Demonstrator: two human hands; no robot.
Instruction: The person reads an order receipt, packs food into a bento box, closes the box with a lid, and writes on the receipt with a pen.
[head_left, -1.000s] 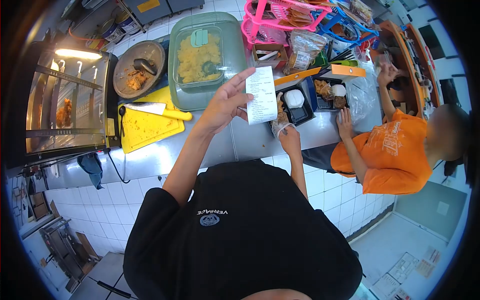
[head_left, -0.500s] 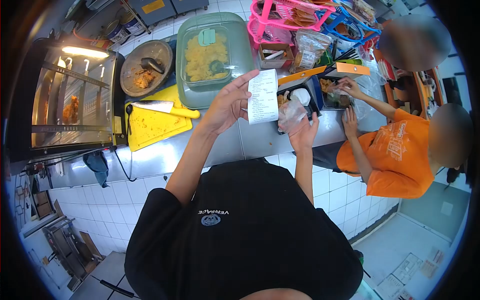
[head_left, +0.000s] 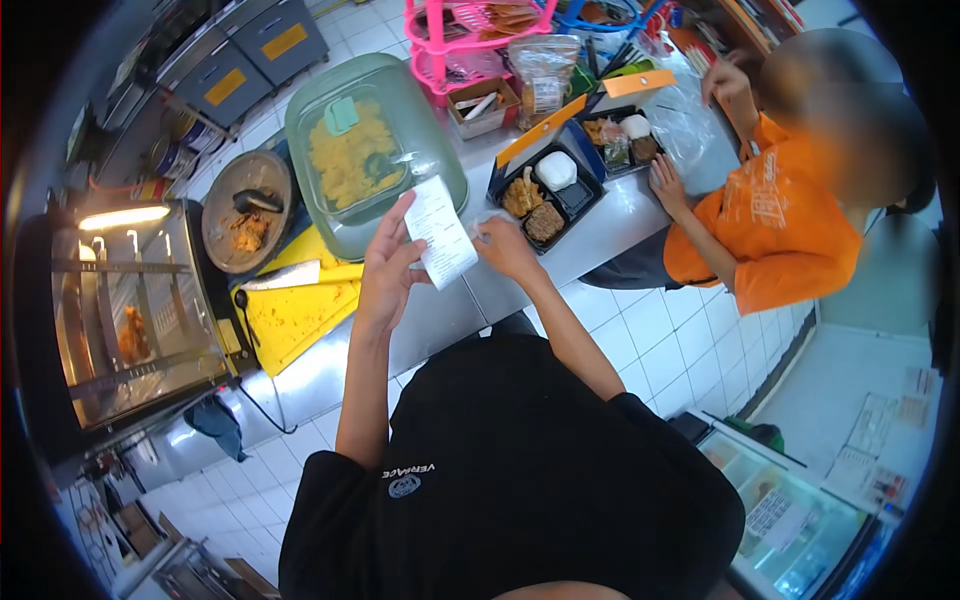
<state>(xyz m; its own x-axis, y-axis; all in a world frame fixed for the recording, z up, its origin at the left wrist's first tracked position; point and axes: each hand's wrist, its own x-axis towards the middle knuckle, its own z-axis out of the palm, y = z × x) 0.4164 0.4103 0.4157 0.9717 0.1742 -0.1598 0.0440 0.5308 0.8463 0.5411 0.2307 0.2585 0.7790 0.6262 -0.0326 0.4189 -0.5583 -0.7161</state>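
Between the thumb and fingers of my left hand [head_left: 386, 268] is a long white printed receipt [head_left: 440, 232], tilted over the counter's edge. My right hand [head_left: 508, 250] is just right of the receipt, its fingers closed on a small crumpled clear plastic bag [head_left: 488, 217], partly hidden by the hand. Beyond that hand lies an open black meal box [head_left: 576, 200] with a white rice mound [head_left: 556, 171], fried pieces [head_left: 522, 193] and a brown patty [head_left: 544, 222] in separate compartments. One compartment holds nothing.
A co-worker in an orange shirt [head_left: 770, 215] stands at right, one hand beside a second filled box. Left are a green lidded tub [head_left: 450, 190], a stone mortar [head_left: 225, 190], a yellow cutting board [head_left: 290, 325] with a knife [head_left: 285, 275], and a lit display cabinet [head_left: 150, 310].
My view has turned, and the counter things sit further left. My right hand has drawn back from over the meal box to beside the receipt, uncovering the food. The co-worker's one hand has lifted away.
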